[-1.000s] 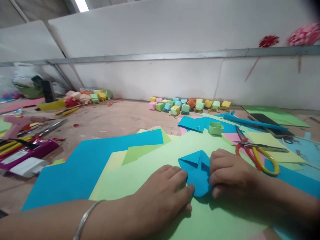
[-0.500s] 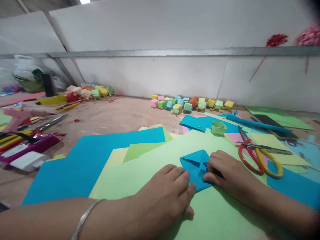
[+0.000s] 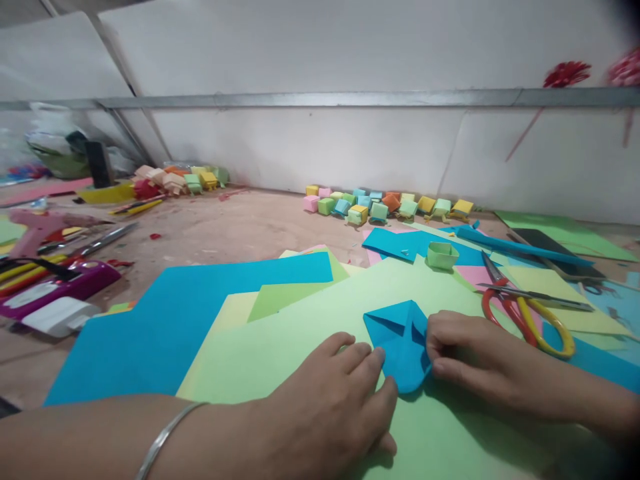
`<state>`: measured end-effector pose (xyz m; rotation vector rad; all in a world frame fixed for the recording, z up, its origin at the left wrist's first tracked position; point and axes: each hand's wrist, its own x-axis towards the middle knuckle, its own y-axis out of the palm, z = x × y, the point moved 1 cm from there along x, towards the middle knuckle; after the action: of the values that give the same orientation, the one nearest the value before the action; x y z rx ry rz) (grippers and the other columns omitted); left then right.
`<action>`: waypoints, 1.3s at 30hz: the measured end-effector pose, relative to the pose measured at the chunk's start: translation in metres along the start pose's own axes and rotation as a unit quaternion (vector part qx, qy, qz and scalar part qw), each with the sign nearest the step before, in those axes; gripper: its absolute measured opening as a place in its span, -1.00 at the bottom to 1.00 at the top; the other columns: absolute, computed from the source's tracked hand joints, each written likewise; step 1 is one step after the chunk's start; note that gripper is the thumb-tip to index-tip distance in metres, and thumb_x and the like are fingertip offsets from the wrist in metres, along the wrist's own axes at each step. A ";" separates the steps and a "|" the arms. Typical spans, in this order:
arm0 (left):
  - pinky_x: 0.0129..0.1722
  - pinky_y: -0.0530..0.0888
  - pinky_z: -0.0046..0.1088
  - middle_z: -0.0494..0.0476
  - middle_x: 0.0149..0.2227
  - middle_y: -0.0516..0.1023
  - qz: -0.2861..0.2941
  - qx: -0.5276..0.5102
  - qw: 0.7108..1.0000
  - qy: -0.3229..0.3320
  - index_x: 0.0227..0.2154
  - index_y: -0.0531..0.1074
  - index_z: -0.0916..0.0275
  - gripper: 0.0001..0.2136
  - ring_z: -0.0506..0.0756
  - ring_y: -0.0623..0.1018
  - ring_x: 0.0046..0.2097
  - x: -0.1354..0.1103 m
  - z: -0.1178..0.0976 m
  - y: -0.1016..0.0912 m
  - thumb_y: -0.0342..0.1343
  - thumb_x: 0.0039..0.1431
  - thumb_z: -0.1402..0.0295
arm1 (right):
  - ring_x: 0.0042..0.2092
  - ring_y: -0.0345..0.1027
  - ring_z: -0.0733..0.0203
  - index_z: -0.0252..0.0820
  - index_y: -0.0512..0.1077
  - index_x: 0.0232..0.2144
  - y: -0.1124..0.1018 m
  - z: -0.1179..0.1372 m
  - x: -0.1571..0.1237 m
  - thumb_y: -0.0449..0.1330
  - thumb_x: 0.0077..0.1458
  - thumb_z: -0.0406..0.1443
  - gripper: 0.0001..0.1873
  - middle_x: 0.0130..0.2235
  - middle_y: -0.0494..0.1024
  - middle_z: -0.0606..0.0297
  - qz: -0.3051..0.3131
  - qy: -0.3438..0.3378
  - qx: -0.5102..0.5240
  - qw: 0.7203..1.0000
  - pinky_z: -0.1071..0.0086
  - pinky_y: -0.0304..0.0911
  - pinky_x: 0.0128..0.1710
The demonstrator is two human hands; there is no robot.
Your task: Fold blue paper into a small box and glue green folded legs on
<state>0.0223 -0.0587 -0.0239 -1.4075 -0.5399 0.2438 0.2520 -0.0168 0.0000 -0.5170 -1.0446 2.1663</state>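
Since 0.5 s ago, the right hand (image 3: 470, 357) has been drawn outward; the blue paper (image 3: 406, 360), on the green sheet (image 3: 300, 353), is pinched at its right edge and bowed, seemingly not yet creased. Its left edge is touched by the left hand (image 3: 340, 393), fingers spread. Space is left ahead; scissors (image 3: 526, 319) are passed closely.

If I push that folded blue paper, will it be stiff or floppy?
The folded blue paper is probably very light, since it looks like a thin sheet. Its lower edge looks curved, so it'd likely bend easily. The flaps near its top gape a little, so they might spring open.
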 end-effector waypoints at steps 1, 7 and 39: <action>-0.13 0.41 -0.16 0.35 -0.11 0.58 -0.002 0.003 1.000 -0.002 -0.14 0.45 0.33 -0.58 0.26 0.55 -0.11 0.000 -0.001 -0.001 -0.04 0.28 0.03 | -0.32 0.29 0.22 -0.17 0.39 -0.46 -0.001 0.001 -0.001 0.11 0.22 -0.22 -0.77 -0.39 0.43 0.28 0.010 0.003 0.015 1.000 0.37 0.20 -0.33; -0.08 0.42 -0.13 0.38 -0.05 0.57 -0.012 0.011 1.000 -0.004 -0.14 0.47 0.33 -0.56 0.28 0.55 -0.06 -0.002 -0.003 -0.001 -0.03 0.28 0.02 | -0.29 0.33 0.22 -0.06 0.60 -0.39 -0.005 -0.004 -0.001 0.22 0.16 -0.15 -0.80 -0.39 0.39 0.29 0.056 -0.035 0.039 0.997 0.37 0.24 -0.32; -0.14 0.47 -0.24 0.37 0.05 0.52 0.062 0.028 0.997 0.032 -0.07 0.51 0.45 -0.48 0.27 0.52 -0.07 0.005 -0.007 -0.007 0.06 0.22 0.02 | -0.41 0.23 0.19 -0.13 0.32 -0.44 0.030 -0.007 -0.003 -0.13 0.34 -0.10 -0.59 -0.44 0.38 0.27 -0.105 -0.028 -0.162 0.981 0.34 0.10 -0.44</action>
<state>0.0294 -0.0634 -0.0163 -1.3905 -0.3909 0.3108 0.2467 -0.0287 -0.0278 -0.4698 -1.4280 1.8446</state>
